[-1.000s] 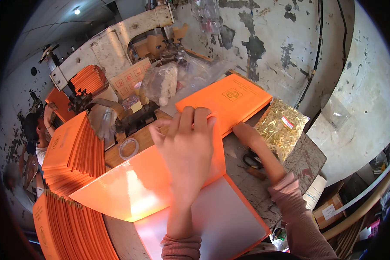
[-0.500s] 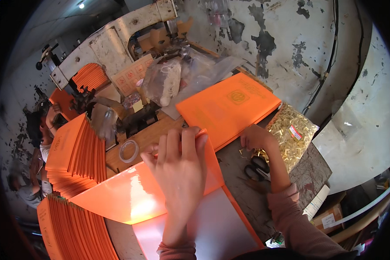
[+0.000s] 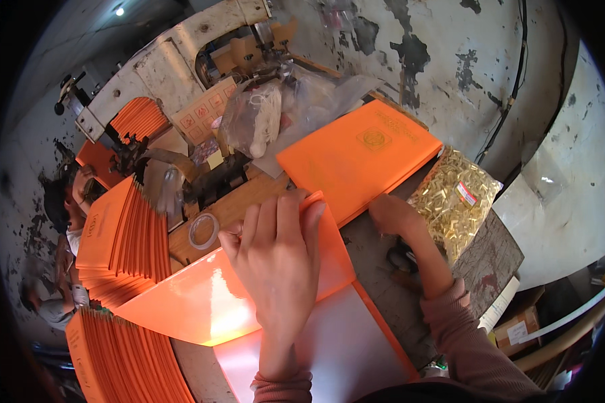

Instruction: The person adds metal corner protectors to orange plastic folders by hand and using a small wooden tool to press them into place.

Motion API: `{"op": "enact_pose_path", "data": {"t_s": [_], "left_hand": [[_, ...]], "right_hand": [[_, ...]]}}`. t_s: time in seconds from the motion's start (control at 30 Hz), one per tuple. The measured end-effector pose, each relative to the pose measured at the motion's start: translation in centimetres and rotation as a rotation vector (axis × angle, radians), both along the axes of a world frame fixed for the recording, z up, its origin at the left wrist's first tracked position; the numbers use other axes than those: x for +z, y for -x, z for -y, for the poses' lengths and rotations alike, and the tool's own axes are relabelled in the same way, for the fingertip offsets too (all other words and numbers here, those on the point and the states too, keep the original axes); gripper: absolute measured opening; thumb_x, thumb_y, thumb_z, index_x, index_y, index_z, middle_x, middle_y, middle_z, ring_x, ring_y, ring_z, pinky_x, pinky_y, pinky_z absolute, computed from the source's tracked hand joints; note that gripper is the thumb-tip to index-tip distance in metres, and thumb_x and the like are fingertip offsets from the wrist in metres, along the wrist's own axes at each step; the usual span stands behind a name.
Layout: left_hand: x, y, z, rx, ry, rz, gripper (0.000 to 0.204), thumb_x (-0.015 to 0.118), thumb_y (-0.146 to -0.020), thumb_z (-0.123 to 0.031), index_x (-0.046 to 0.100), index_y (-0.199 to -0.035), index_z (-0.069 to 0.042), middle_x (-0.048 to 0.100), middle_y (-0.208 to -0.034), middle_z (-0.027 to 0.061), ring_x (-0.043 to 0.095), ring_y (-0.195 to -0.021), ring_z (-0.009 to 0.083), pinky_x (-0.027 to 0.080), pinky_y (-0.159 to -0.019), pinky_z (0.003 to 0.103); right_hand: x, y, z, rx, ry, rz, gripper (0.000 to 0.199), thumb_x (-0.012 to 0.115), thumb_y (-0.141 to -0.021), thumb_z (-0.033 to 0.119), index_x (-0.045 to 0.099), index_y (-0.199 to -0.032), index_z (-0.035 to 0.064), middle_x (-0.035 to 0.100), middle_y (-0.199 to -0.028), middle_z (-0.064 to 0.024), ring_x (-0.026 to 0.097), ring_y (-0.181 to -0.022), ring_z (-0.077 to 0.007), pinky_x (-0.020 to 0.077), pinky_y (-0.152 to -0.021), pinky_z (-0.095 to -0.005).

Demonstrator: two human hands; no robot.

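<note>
My left hand (image 3: pixel 280 252) is closed over the raised edge of an orange plastic folder cover (image 3: pixel 205 302), fingers curled around its upper rim. The folder lies opened in front of me, with a pale, shiny inner sheet (image 3: pixel 316 342) below the cover. My right hand (image 3: pixel 393 215) is closed beside a bag of small gold metal pieces (image 3: pixel 457 198); its fingertips point down and whatever they hold is hidden. Black-handled scissors (image 3: pixel 400 258) lie under my right wrist, partly covered. Just beyond my hands is a stack of closed orange folders (image 3: pixel 356 158).
More orange folders (image 3: pixel 114 238) stand in fanned piles at left, with another pile (image 3: pixel 121 356) nearer. A tape roll (image 3: pixel 203 232) rests on the wooden board. A large metal machine (image 3: pixel 148 64) and plastic bags (image 3: pixel 309 101) are behind. Another person (image 3: pixel 60 282) works at far left.
My right hand has moved slightly left, away from the gold pieces, and its fingers have drawn in. My left hand keeps its grip on the cover. The whole view has shifted a little.
</note>
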State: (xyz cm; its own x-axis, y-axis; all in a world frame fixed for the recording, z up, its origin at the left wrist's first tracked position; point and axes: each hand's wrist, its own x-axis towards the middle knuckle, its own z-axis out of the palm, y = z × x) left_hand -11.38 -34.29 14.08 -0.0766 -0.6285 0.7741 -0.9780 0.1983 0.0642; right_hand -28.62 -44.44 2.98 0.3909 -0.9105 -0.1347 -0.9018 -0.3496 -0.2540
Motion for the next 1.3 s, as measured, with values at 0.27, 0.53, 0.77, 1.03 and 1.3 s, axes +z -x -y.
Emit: {"op": "enact_pose_path", "data": {"t_s": [0.27,0.53,0.77,1.03,1.3], "left_hand": [[0.1,0.3,-0.4,-0.097,-0.001,-0.113,0.010,0.064,-0.079,-0.019,0.059,-0.085,-0.012,0.056,-0.073,-0.0012,0.051,-0.067,0.0142,0.029,-0.069,0.030],[0.1,-0.2,-0.4,-0.227,0.006,-0.221,0.010,0.065,-0.078,-0.016,0.061,-0.084,-0.008,0.051,-0.068,0.0007,0.045,-0.058,0.0157,0.027,-0.070,0.028],[0.4,-0.4,-0.6,-0.163,0.035,-0.165,0.010,0.063,-0.080,-0.016,0.059,-0.083,-0.007,0.050,-0.069,0.0031,0.048,-0.065,0.0180,0.029,-0.070,0.031],[0.0,-0.2,-0.5,-0.081,-0.043,-0.122,0.014,0.064,-0.078,-0.016,0.058,-0.089,-0.009,0.057,-0.083,0.0035,0.053,-0.073,0.0179,0.031,-0.070,0.033],[0.0,-0.6,-0.4,-0.177,-0.029,-0.210,0.012,0.064,-0.078,-0.015,0.060,-0.087,-0.007,0.056,-0.076,0.0009,0.048,-0.060,0.0156,0.026,-0.071,0.029]], "right_hand": [[-0.8,-0.2,0.3,0.008,-0.033,0.022,0.015,0.054,-0.069,-0.005,0.058,-0.084,-0.0074,0.062,-0.086,-0.0219,0.061,-0.087,-0.0380,0.0514,-0.069,-0.0423],[1.8,1.2,0.2,0.366,-0.203,0.183,0.022,0.053,-0.064,-0.003,0.066,-0.080,0.0037,0.063,-0.070,-0.0117,0.062,-0.073,-0.0238,0.0469,-0.063,-0.0327],[10.7,0.4,-4.2,0.272,0.198,1.199,0.013,0.059,-0.079,-0.003,0.065,-0.089,0.0011,0.062,-0.090,-0.0050,0.058,-0.085,-0.0141,0.0474,-0.072,-0.0260],[11.0,-2.7,-6.1,0.167,0.113,1.396,0.011,0.062,-0.079,-0.002,0.064,-0.089,-0.0024,0.062,-0.090,-0.0056,0.059,-0.083,-0.0121,0.0484,-0.076,-0.0251],[10.8,-3.4,-6.2,0.214,0.086,1.553,0.012,0.064,-0.078,-0.002,0.063,-0.090,-0.0029,0.062,-0.085,-0.0054,0.060,-0.082,-0.0108,0.0484,-0.072,-0.0229]]}}
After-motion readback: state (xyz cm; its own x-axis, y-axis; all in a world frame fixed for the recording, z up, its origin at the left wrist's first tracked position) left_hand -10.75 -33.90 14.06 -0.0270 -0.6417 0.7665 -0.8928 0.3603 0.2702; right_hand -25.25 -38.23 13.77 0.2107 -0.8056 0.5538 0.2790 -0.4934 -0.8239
